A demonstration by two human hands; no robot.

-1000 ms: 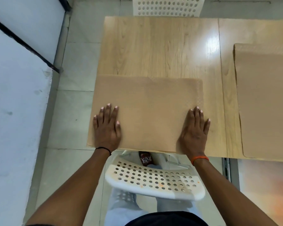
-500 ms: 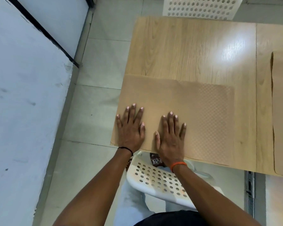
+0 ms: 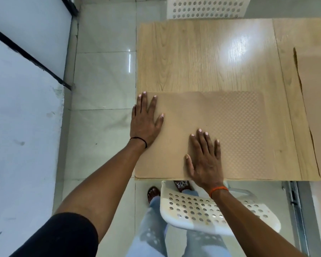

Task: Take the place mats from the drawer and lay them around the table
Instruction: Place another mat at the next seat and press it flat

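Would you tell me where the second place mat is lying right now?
In the head view the second place mat lies on the table at the far right, cut off by the frame, apart from the mat under both hands.

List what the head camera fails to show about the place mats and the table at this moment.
- Second place mat, head view: its right part is cut off by the frame's right edge.
- Table: its right end also runs out of frame.
- Near place mat: patches lie hidden under the left hand and right hand.
- The drawer: out of view.
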